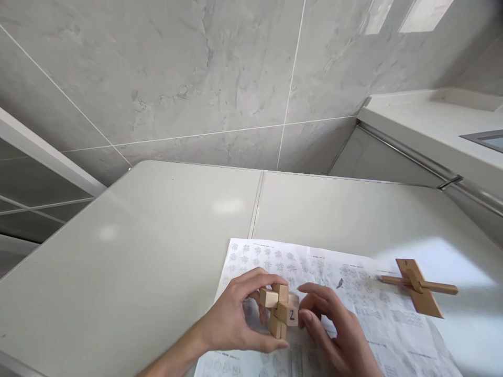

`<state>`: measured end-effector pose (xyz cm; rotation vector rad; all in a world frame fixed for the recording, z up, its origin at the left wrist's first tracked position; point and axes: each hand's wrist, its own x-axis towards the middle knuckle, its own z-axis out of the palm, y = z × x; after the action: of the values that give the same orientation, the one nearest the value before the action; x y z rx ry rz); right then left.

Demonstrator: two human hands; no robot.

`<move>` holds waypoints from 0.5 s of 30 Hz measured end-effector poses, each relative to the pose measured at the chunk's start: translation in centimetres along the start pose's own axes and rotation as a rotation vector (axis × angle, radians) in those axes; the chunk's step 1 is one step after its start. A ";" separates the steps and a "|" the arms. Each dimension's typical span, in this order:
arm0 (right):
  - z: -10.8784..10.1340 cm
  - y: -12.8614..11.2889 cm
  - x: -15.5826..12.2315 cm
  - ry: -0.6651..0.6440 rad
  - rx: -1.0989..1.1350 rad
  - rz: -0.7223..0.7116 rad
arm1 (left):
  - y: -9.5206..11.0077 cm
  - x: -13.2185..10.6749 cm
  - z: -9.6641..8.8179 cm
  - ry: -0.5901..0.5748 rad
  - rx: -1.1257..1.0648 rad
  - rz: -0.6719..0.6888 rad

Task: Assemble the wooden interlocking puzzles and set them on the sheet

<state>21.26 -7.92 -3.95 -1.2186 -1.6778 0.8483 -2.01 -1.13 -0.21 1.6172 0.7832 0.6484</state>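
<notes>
A wooden burr puzzle point(279, 311) of interlocked blocks is held above the printed sheet. One block end, facing me, bears a handwritten 2. My left hand point(239, 314) grips the puzzle from the left, with fingers at its top and the thumb under its lower end. At its right side is my right hand point(336, 327), thumb and curled fingertips close against the numbered block; whether they pinch it is hard to make out. Beneath both hands lies the large white instruction sheet point(314, 267), covered with small diagrams.
On the sheet's right part rests a wooden cross-shaped assembly point(414, 283), a flat plate with a stick through it. A pale folding table point(188, 220) with a centre seam carries everything. Grey tiled wall point(236, 68) stands behind; a white counter point(432, 115) is at right.
</notes>
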 end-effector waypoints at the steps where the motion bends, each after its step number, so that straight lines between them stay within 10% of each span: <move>1: 0.0 0.0 0.1 -0.016 -0.014 0.013 | 0.1 0.0 0.0 -0.012 -0.035 -0.020; 8: 0.0 -0.3 0.3 -0.163 -0.027 -0.058 | 0.1 0.1 0.1 -0.083 -0.203 -0.084; 15: -0.2 -1.8 1.2 -0.326 0.317 0.170 | 0.5 -0.2 0.0 -0.105 -0.144 0.024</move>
<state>20.64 -7.29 -1.94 -1.0521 -1.6226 1.4222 -2.07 -1.29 0.26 1.5178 0.6273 0.6176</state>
